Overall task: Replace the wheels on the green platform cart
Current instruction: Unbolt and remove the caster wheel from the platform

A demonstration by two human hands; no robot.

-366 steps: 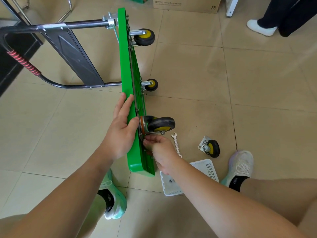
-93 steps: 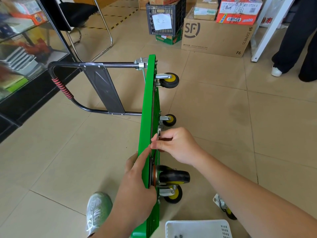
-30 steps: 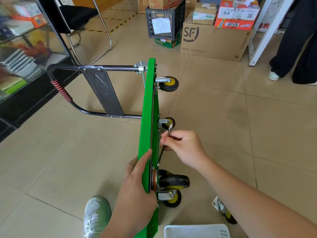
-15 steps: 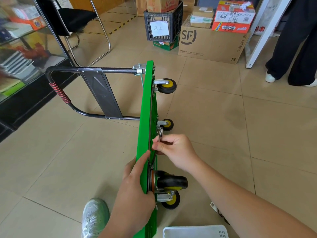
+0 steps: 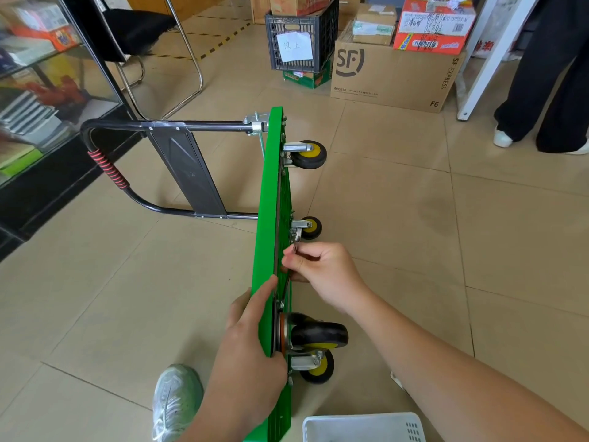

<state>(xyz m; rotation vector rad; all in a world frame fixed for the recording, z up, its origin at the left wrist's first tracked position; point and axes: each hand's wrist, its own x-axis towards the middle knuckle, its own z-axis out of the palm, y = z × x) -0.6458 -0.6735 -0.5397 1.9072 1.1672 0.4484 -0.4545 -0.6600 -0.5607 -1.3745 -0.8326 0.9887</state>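
Wrench [image 5: 297, 239] swung back against cart [image 5: 269, 202]; my right hand [image 5: 325, 275] pinches it, left hand [image 5: 251, 355] grips cart edge. Big wheel [image 5: 318, 334] on, probably tightening; three small wheels [image 5: 308, 154] remain.

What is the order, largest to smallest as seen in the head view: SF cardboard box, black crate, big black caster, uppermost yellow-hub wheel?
1. SF cardboard box
2. black crate
3. big black caster
4. uppermost yellow-hub wheel
The caster sits nearest the camera, which enlarges it.
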